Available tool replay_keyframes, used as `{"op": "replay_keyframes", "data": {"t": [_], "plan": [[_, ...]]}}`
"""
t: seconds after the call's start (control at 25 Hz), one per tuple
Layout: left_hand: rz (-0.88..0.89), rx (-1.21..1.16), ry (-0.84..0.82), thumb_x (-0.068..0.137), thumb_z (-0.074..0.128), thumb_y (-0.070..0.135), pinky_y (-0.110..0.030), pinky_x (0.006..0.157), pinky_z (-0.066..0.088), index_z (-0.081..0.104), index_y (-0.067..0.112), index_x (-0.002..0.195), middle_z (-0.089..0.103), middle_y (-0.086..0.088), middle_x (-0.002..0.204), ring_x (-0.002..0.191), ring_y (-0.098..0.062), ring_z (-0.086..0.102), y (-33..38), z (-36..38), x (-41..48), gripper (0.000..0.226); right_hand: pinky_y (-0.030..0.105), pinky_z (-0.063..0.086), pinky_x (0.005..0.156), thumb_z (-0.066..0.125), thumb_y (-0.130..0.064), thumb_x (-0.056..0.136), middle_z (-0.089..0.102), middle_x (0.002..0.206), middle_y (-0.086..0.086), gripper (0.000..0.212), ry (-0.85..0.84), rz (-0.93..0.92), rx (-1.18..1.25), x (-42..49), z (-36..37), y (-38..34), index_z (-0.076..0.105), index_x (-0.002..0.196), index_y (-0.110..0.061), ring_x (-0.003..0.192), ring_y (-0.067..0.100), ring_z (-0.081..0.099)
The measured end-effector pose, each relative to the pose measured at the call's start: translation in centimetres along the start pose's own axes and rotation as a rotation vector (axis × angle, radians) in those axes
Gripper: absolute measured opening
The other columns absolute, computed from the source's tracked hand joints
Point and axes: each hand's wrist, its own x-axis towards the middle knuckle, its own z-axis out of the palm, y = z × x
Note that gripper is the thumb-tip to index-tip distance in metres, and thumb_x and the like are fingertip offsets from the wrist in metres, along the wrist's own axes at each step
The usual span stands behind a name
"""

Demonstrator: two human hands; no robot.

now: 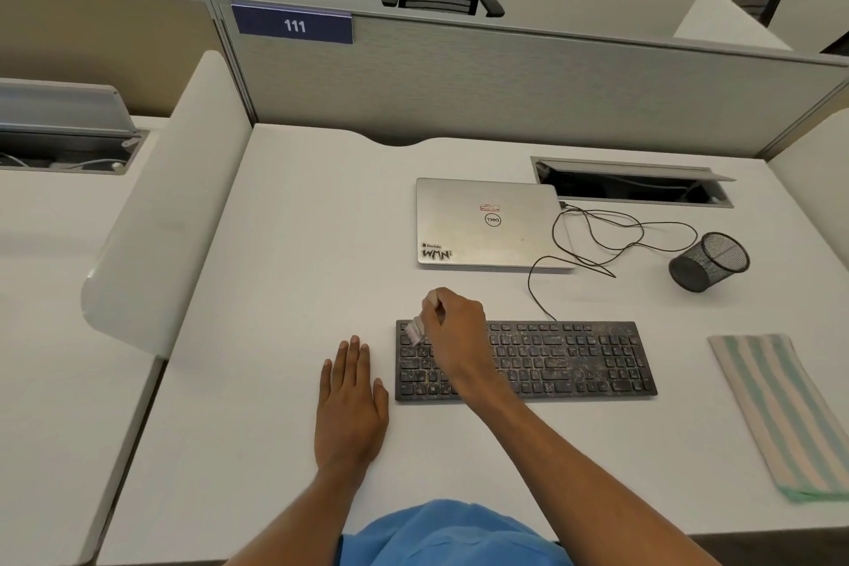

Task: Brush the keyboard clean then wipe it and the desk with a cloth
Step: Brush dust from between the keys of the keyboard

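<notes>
**A:** What are the fingers doing?

**B:** The fingers (434,306) of the right hand (455,326) are curled round a small pale brush (416,330). Its bristles point down at the far left corner of the keyboard (574,358). The left hand (351,404) lies flat on the tabletop (298,244) with its fingers straight, holding nothing. It sits just left of the keyboard, apart from it.

**A:** Which step is that?

**B:** Brushing, and early in it by my reckoning. The keys to the right of the brush-holding fingers are speckled with pale dust along the whole board. The striped cloth (781,409) lies well to the right of them, past the keyboard's far end, so wiping has not begun.

**A:** What does the next move call for?

**B:** Probably short strokes along the rows, working rightward from that corner. The flat hand could steady the board if it slides. Swept dust would land on the tabletop, which the cloth must take up later.

**A:** Anything you can't make out?

**B:** The brush is blurred and mostly buried in the grip, so I cannot tell whether the bristles touch the keys. The right hand and forearm cover the keys beneath them. Beyond the fingers lies a closed laptop (487,223). A cable (597,239) loops to its right, and its ends are hard to follow. Further right a mesh cup (710,262) lies on its side. The cloth's near corner runs off at the picture's edge.
</notes>
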Motion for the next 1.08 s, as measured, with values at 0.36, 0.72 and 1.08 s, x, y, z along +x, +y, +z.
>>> {"op": "replay_keyframes", "data": {"t": [0.36,0.72,1.08], "plan": [[0.003,-0.005,0.003,0.105,0.032,0.034,-0.037,0.132,0.002,0.036,0.007,0.163,0.027,-0.007,0.172,0.161,-0.020,0.021,0.0,0.0,0.1,0.063,0.022,0.039,0.053,0.048,-0.009,0.103,0.061,0.070,0.018,0.028,-0.045,-0.022,-0.027,-0.3,-0.5,-0.4,0.057,0.079,0.002,0.054,0.006,0.046],[0.006,-0.006,0.008,0.105,0.029,0.035,-0.037,0.132,0.002,0.036,0.007,0.163,0.027,-0.007,0.172,0.161,-0.020,0.022,-0.1,0.0,0.1,0.064,0.015,0.028,0.052,0.046,-0.002,0.102,0.057,0.074,0.023,0.025,0.029,0.025,0.048,0.0,-1.5,-0.4,0.049,0.079,0.006,0.054,0.004,0.042],[0.008,-0.005,0.007,0.105,0.031,0.034,-0.036,0.132,0.001,0.036,0.007,0.162,0.029,-0.008,0.172,0.160,-0.020,0.023,0.1,-0.2,0.0,0.063,0.011,0.032,0.050,0.046,-0.001,0.103,0.055,0.078,0.032,0.026,-0.003,0.018,0.112,0.1,-2.4,-1.3,0.053,0.082,0.012,0.055,0.006,0.038]]}}
